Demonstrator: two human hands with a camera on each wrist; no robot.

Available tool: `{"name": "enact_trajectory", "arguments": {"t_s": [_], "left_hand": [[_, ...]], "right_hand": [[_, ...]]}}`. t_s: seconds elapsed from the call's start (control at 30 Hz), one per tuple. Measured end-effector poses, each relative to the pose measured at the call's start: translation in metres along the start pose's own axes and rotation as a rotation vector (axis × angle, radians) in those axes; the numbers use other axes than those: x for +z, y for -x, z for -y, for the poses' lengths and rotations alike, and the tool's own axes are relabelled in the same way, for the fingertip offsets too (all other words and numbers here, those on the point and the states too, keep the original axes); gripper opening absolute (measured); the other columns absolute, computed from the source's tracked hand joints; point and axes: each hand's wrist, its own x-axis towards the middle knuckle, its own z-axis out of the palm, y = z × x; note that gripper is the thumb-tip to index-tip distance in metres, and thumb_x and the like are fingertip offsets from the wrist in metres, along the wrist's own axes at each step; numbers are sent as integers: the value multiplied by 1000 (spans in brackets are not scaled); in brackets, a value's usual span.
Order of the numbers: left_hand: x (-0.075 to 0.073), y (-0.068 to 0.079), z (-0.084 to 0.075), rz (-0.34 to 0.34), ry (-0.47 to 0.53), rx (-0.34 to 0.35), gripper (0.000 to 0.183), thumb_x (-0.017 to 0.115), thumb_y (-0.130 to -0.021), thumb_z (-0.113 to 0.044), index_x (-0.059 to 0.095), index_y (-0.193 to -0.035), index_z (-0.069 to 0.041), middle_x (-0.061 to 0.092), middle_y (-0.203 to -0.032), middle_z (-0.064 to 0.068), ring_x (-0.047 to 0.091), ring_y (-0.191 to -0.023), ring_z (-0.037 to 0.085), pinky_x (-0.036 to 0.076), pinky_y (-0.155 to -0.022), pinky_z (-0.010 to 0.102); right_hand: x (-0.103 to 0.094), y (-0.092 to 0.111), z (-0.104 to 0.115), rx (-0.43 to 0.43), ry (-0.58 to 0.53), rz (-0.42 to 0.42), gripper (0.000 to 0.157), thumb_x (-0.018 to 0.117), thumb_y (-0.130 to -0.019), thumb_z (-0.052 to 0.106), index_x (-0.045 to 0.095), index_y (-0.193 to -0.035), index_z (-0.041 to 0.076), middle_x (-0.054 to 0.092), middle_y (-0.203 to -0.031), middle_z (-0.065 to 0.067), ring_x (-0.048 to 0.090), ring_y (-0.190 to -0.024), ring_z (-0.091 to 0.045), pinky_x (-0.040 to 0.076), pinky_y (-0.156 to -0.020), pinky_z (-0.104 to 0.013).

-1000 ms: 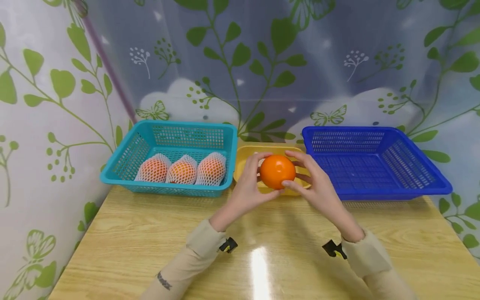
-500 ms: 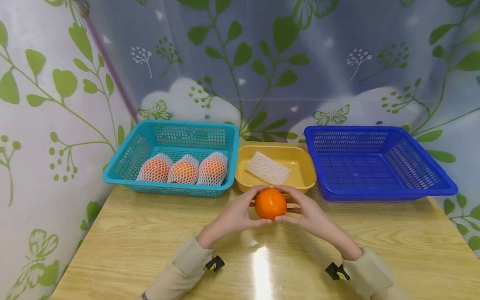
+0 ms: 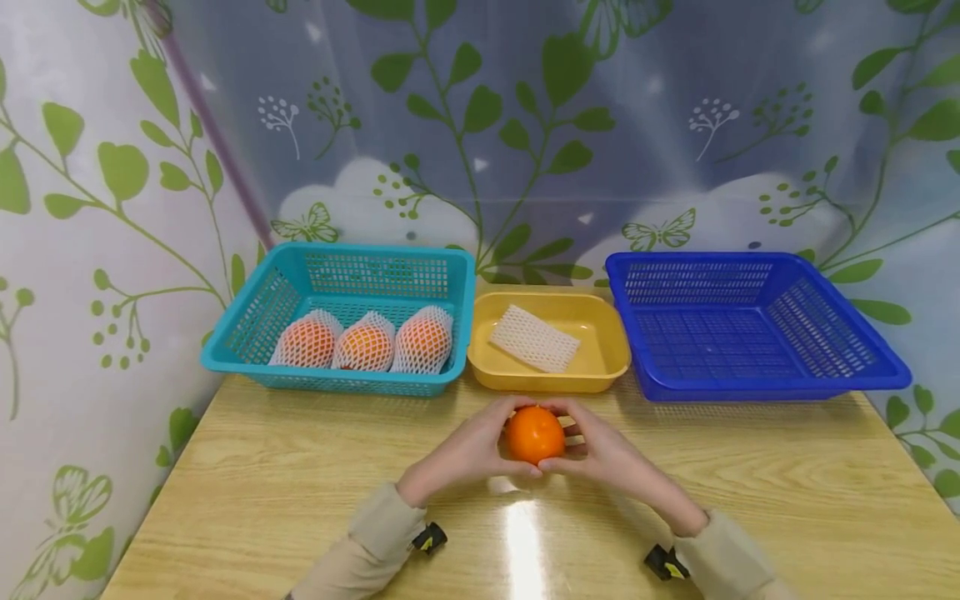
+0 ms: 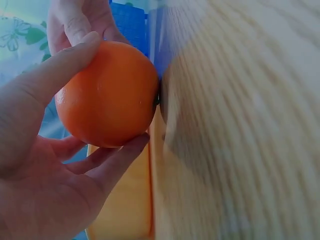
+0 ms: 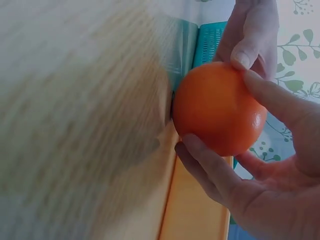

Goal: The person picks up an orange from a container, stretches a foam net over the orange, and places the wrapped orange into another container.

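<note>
A smooth, glossy, round orange fruit (image 3: 536, 435) is low over the front of the wooden table, at or almost touching its surface in both wrist views. My left hand (image 3: 468, 446) holds it from the left, thumb on the near side and fingers curled behind. On the opposite side, my right hand (image 3: 611, 450) holds the same fruit, its thumb meeting the left thumb. The wrist views show the left fingers (image 4: 117, 167) and the right fingers (image 5: 215, 170) against the skin. Just behind the hands stands a yellow tub (image 3: 551, 382) with a white foam net sleeve (image 3: 534, 337) lying in it.
At the back left stands a teal basket (image 3: 337, 377) with three fruits in white foam nets (image 3: 365, 343) along its front. A blue basket (image 3: 772, 385) sits at the back right. A leaf-printed curtain (image 3: 525, 125) hangs behind the wooden table (image 3: 300, 467).
Both hands have brought the fruit from over the yellow tub toward the person and down to the table. The foam net sleeve in the tub has come into full sight.
</note>
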Motion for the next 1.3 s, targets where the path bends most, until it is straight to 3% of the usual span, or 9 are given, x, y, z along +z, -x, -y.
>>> {"name": "enact_trajectory", "arguments": {"t_s": [0.17,0.27,0.53,0.67,0.97,1.17,1.3], "left_hand": [[-1,1,0,18,-4,3,80,86,-83,-35,43,-147,-16,53,-142,2,54,-124,18,48,-106,40],[-3,2,0,38,-27,2,83,84,-84,-36,40,-150,-12,51,-146,6,54,-127,21,47,-107,42],[-3,2,0,88,-99,21,85,80,-87,-38,36,-154,-9,46,-153,11,50,-135,26,43,-111,47],[-3,2,-1,97,-96,9,87,79,-88,-39,34,-157,-11,44,-155,10,49,-137,26,41,-113,49],[-4,2,-4,101,-97,20,88,80,-88,-39,32,-157,-12,44,-156,10,48,-137,26,40,-113,48],[-4,3,-4,90,-108,2,90,81,-87,-41,32,-157,-13,44,-156,9,49,-137,25,41,-113,47],[-5,3,-4,85,-104,-9,91,81,-86,-43,32,-158,-14,43,-157,8,48,-138,25,40,-113,47]], "right_hand": [[-5,-1,5,21,23,33,63,77,-92,24,45,-144,4,52,-140,-23,62,-114,-39,60,-87,-34],[-13,-4,12,8,68,3,57,72,-96,25,49,-143,2,54,-141,-23,64,-113,-39,59,-88,-39],[-41,-31,28,-115,374,-314,34,66,-100,17,62,-131,5,65,-127,-15,69,-106,-34,60,-84,-48],[-52,-55,24,-87,482,-381,30,60,-103,15,63,-131,4,65,-123,-19,67,-106,-37,59,-83,-50],[-55,-104,-10,67,657,-336,33,62,-101,9,62,-131,-5,64,-121,-27,63,-106,-40,55,-85,-55],[-58,-119,-28,224,653,-238,39,59,-103,17,59,-134,-6,65,-124,-27,63,-110,-41,53,-91,-56],[-61,-121,-32,258,609,-208,35,64,-99,14,65,-127,-6,72,-110,-21,67,-91,-33,56,-78,-44]]}}
